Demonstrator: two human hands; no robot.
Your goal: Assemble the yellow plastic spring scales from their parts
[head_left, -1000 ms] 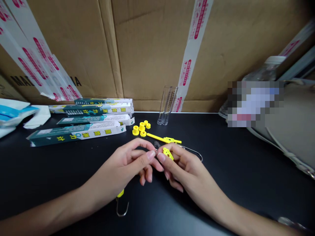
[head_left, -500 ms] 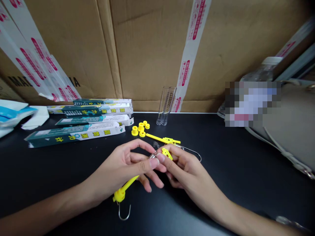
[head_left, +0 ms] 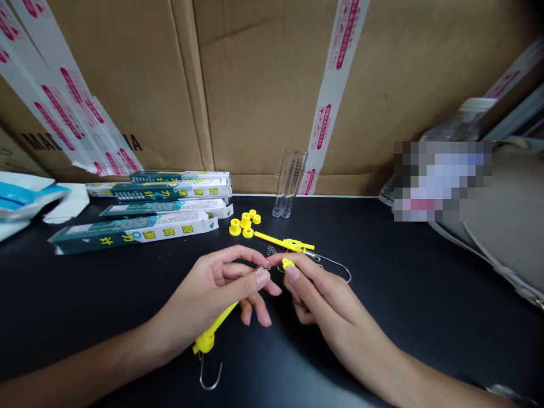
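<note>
Up front, rod (head_left: 221,321) seemingly slanting, hook (head_left: 208,387) nearward

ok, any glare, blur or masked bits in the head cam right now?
Head view: pale sheen on the black table at bottom middle; blocky pixels over part of the bottle; top right corner goes dark; metal bit in the left hand too small and soft to make out.

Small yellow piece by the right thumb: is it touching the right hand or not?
Touching. The head view shows the small yellow piece pinched between thumb and index finger of the right hand, its end showing beyond the thumb tip.
</note>
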